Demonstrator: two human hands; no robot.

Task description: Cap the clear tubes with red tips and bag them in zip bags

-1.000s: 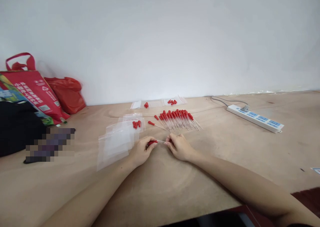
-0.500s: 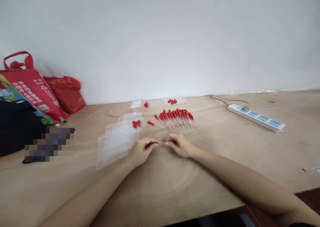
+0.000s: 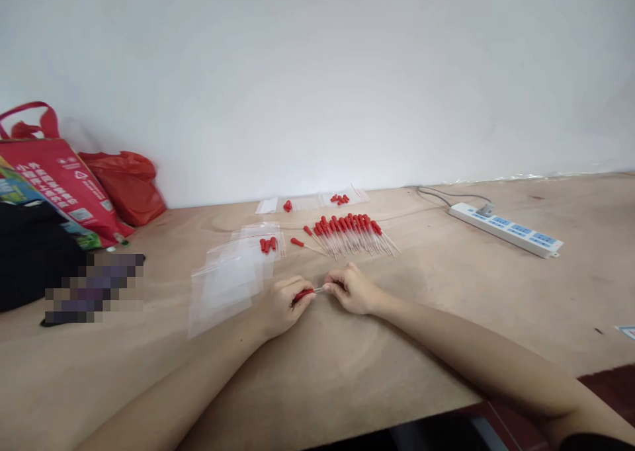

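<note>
My left hand (image 3: 288, 303) pinches a red rubber bulb (image 3: 303, 294) between thumb and fingers. From the bulb a thin clear tube (image 3: 319, 289) runs right to my right hand (image 3: 348, 288), whose fingertips are closed on it. Beyond my hands lies a row of several droppers (image 3: 352, 229) with red bulbs and clear stems. One dropper (image 3: 297, 242) sits apart, to the left of that row. Further left, several loose red bulbs (image 3: 268, 245) rest on clear plastic bags (image 3: 225, 286).
Near the wall are more clear bags with red bulbs (image 3: 340, 200) and thin tubes. A white power strip (image 3: 506, 229) with a grey cable lies at the right. Red bags (image 3: 124, 183) and a black item (image 3: 37, 252) stand at the left on the wooden table (image 3: 421, 385).
The view has shifted slightly. The bulb and tube between my hands now tilt, the bulb end lower, and more of the red bulb shows at my left fingertips.
</note>
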